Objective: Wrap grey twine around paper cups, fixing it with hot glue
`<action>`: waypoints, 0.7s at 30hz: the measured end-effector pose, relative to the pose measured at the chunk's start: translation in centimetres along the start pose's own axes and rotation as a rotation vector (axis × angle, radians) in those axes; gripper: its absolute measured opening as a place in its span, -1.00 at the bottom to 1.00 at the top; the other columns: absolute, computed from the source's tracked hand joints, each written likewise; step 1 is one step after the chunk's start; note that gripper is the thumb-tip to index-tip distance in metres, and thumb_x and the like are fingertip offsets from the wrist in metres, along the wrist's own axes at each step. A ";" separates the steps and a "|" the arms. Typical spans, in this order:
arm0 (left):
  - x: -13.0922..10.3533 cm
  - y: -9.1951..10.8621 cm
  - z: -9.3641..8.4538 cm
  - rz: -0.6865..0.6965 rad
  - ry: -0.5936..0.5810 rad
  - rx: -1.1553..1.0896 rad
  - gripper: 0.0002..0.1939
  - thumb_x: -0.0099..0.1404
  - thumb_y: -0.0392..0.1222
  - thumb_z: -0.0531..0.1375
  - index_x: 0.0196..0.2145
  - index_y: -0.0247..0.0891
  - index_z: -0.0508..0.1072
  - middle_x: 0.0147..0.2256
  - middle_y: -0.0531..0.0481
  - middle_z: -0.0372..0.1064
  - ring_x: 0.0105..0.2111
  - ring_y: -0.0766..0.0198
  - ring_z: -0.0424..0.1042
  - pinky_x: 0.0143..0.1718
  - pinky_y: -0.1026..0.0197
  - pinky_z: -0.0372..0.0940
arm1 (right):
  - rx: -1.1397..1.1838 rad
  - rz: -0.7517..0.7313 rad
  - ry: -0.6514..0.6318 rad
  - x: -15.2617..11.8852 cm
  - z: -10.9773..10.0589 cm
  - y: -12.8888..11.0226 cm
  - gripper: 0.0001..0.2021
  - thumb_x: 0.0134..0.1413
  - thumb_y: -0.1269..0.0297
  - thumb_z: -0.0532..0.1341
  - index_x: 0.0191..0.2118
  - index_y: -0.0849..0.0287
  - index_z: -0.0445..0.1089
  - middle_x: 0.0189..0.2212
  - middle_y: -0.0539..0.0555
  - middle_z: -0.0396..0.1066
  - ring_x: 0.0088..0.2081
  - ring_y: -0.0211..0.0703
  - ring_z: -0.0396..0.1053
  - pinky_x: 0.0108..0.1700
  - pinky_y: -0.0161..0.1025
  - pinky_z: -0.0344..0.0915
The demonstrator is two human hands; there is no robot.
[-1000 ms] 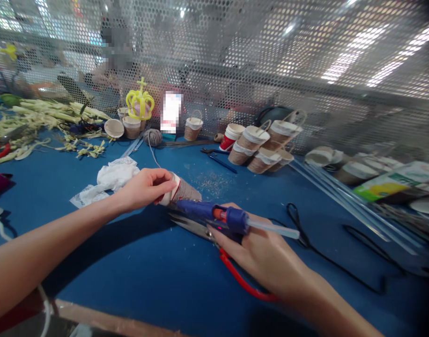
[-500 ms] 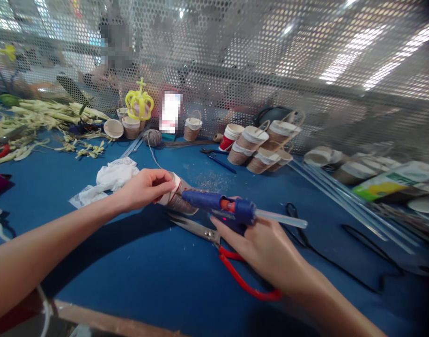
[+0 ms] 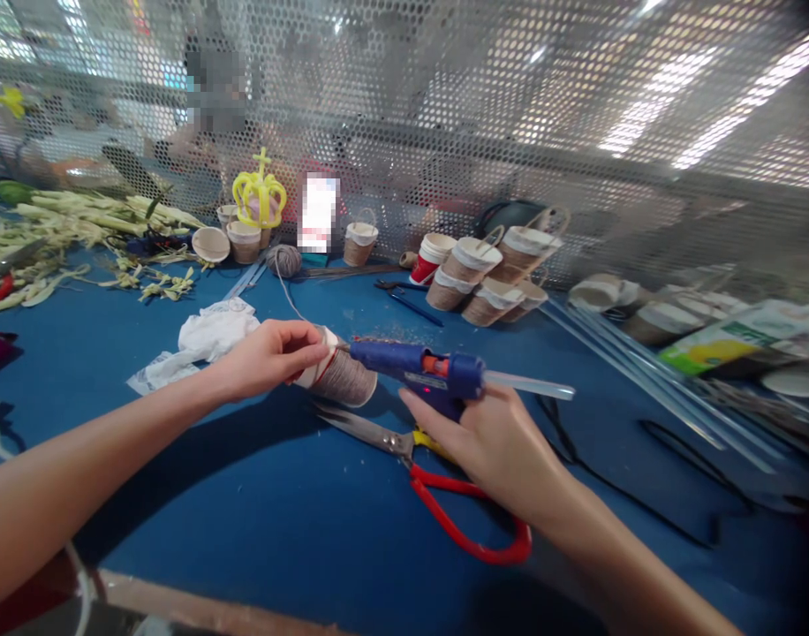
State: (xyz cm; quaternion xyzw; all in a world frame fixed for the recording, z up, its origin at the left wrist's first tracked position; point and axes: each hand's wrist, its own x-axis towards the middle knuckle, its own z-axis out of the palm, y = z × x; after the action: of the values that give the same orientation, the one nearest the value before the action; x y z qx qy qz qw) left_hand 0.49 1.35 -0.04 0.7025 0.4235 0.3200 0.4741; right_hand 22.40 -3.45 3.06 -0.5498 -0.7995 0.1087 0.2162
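My left hand (image 3: 285, 353) pinches the rim of a twine-wrapped cup (image 3: 346, 378), which lies tilted on its side over the blue table. My right hand (image 3: 487, 433) is wrapped round the handle of a blue glue gun (image 3: 421, 367). The gun's nozzle is at the cup's white rim, and a clear glue stick (image 3: 530, 385) sticks out of its back. Scissors (image 3: 471, 530) with red handles lie beneath the gun and my right hand. A grey yarn ball (image 3: 284, 261) has a strand running toward the cup.
White cloth (image 3: 217, 331) lies left of the cup. Several wrapped cups (image 3: 474, 258) stand behind, near a mesh screen (image 3: 404, 115). Clear glue sticks (image 3: 649, 389) and a black cord (image 3: 643, 495) are on the right. Pale husks (image 3: 79, 216) and a yellow crown (image 3: 260, 194) are at the back left.
The glue gun has risen slightly and its nozzle has moved right along the cup rim, uncovering more of the cup's side. A yellow part of the scissors now shows. My left hand has barely moved.
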 end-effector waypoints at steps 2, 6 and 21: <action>0.0 0.0 0.0 0.005 0.000 0.001 -0.77 0.18 -0.15 0.06 -0.56 -0.31 0.26 -0.67 0.15 0.09 -0.66 0.46 0.06 -0.63 0.38 -0.02 | 0.003 0.007 -0.021 0.1 0.1 0.0 -0.83 0.04 0.29 0.05 -0.50 0.18 0.28 -0.70 0.00 0.24 -0.64 -0.22 0.24 -0.56 -0.28 0.21; 0.0 0.0 -0.1 0.017 -0.007 0.008 -0.75 0.19 -0.13 0.06 -0.57 -0.31 0.26 -0.68 0.15 0.08 -0.66 0.46 0.06 -0.63 0.38 -0.02 | 0.012 -0.012 -0.008 0.1 0.3 0.3 -0.81 0.07 0.27 0.04 -0.48 0.19 0.28 -0.70 0.00 0.24 -0.64 -0.22 0.23 -0.57 -0.28 0.20; 0.1 -0.1 0.0 -0.002 0.027 0.028 -0.79 0.18 -0.15 0.04 -0.54 -0.31 0.26 -0.66 0.15 0.14 -0.67 0.47 0.12 -0.63 0.39 0.02 | 0.040 -0.128 -0.042 -1.3 0.7 0.0 -0.92 0.04 0.28 0.08 -0.37 0.13 0.27 -0.47 0.06 0.40 -0.50 -0.18 0.35 -0.48 -0.30 0.25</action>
State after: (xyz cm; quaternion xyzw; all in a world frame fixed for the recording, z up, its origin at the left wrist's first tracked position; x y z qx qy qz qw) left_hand 0.52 1.46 -0.12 0.7042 0.4350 0.3229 0.4589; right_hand 22.51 -4.58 2.15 -0.4905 -0.8352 0.1222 0.2167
